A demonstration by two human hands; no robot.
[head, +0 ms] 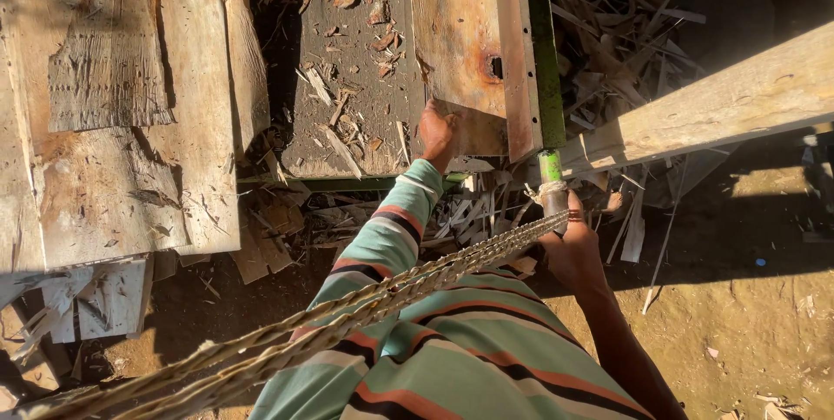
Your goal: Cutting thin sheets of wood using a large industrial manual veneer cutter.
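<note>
Gripping: a green-tipped tool handle (551,178) is clenched in the right hand (571,251), upright beside the pale beam (721,107).
Board: a wooden plank (469,38) is pressed at its lower edge by the left hand (436,131); whether it is grasped cannot be told.
Progress: plank is steadied on the desk (347,81), tool not yet applied.
Rope: a braided cord (347,316) is stretched across the striped sleeve (391,238).
Around: splinters (625,29) are heaped behind.

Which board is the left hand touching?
The left hand rests on the reddish board with a dark knot hole, beside the green strip; other boards lie apart.
</note>
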